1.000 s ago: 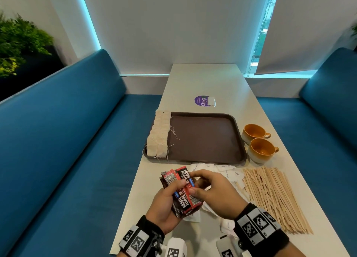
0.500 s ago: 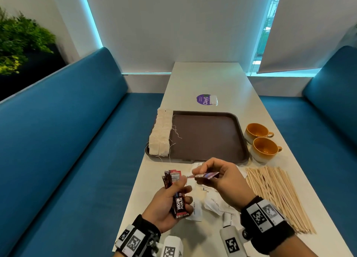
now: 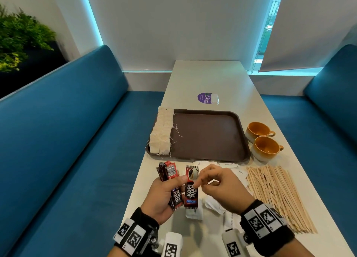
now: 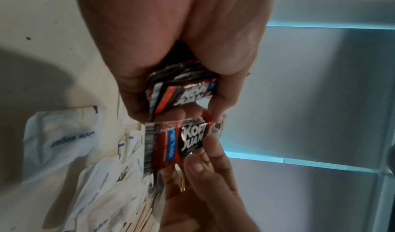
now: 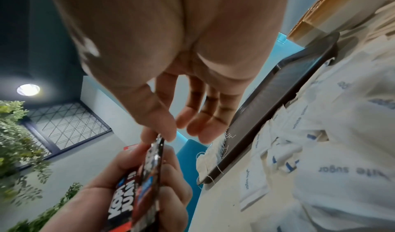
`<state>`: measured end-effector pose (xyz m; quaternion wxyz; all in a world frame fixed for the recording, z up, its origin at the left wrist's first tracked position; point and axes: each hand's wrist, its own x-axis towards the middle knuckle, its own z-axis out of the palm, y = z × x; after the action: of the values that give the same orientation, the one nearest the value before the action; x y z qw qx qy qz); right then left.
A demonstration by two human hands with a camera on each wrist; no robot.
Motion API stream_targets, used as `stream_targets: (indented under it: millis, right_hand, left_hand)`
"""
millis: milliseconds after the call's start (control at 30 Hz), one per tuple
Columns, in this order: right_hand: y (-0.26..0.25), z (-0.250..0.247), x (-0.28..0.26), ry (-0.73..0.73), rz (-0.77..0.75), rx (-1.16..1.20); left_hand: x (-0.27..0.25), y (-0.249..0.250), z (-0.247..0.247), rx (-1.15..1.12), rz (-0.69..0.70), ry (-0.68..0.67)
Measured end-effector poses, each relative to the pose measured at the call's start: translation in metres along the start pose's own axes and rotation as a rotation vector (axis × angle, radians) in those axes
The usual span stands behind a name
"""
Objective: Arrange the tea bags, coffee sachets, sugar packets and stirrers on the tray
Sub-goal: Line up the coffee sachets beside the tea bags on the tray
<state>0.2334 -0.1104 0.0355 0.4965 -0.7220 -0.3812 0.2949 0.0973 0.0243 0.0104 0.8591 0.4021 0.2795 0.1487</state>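
My left hand [image 3: 170,191] grips a stack of red-and-black coffee sachets [image 3: 167,172] above the table's near edge. My right hand [image 3: 201,181] pinches the top of one single coffee sachet [image 3: 191,187] right beside that stack; the same sachet [image 4: 181,139] hangs upright in the left wrist view. The brown tray [image 3: 206,137] lies beyond the hands, with a row of tea bags [image 3: 161,131] along its left rim. White sugar packets [image 3: 214,206] lie loose under the hands. Wooden stirrers [image 3: 278,195] are spread to the right.
Two orange cups [image 3: 262,141] stand to the right of the tray. A purple round sticker [image 3: 206,98] is on the table behind the tray. Blue bench seats [image 3: 67,141] flank the narrow white table [image 3: 208,79] on both sides.
My right hand has turned the single sachet from flat to upright and brought it against the stack in my left hand. The left hand has stayed in place.
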Motion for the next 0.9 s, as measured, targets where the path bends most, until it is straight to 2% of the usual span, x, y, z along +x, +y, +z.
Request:
stream_targets:
  millis: [100,200,333,533,600,733,833,900]
  right_hand:
    - [0.002,0.000,0.002,0.046,0.025,0.173]
    - [-0.001,0.000,0.003,0.047,0.070,0.227]
    - [-0.006,0.000,0.003,0.024,0.066,0.249]
    - [-0.002,-0.007,0.007,0.177,0.171,0.476]
    - [0.000,-0.008,0.009,0.163,0.196,0.463]
    - [0.001,-0.010,0.016,0.106,0.182,0.279]
    - [0.000,-0.016,0.032,0.082,0.151,0.249]
    - [-0.001,-0.023,0.052,0.127,0.138,0.265]
  left_hand:
    - [0.002,-0.002,-0.005,0.138,0.015,0.063]
    - [0.001,-0.002,-0.006,0.257,0.009,0.042]
    - [0.001,-0.003,-0.006,0.191,0.019,0.042]
    - [0.000,-0.001,-0.017,0.148,-0.033,0.113]
    - [0.001,0.000,-0.017,0.105,-0.011,0.147]
    - [0.005,0.001,-0.018,-0.069,0.009,0.178]
    - [0.005,0.003,-0.022,-0.279,-0.048,0.203]
    - [0.005,0.006,-0.030,-0.419,-0.107,0.219]
